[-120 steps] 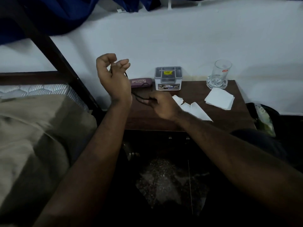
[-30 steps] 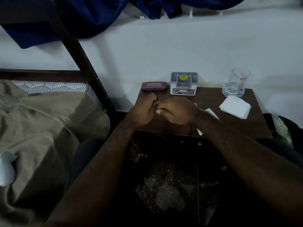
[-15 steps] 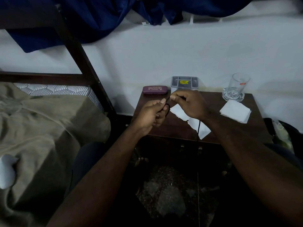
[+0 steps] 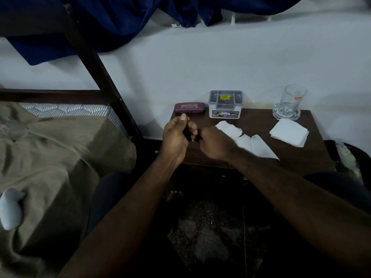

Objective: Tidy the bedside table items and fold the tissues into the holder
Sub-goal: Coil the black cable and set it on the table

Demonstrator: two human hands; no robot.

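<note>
Over the front left of the dark wooden bedside table (image 4: 261, 121), my left hand (image 4: 175, 136) is curled around a bundled black cable (image 4: 189, 135), whose metal tip pokes out below the fingers. My right hand (image 4: 215, 144) sits right beside it, fingers closed on the same cable. Loose white tissues (image 4: 247, 139) lie spread behind my right hand. A folded tissue stack (image 4: 289, 132) rests toward the right. A grey-and-white compartment holder (image 4: 225, 104) stands at the back by the wall.
A maroon glasses case (image 4: 189, 107) lies at the table's back left, and a clear glass (image 4: 289, 103) stands at the back right. The bed with an olive blanket (image 4: 50, 157) and dark frame post (image 4: 96, 73) is left. A dark bag (image 4: 349, 155) sits right.
Both hands have come lower and closer to me since half a second ago. The cable, earlier stretched between raised left hand and right hand, is now bunched in my left hand.
</note>
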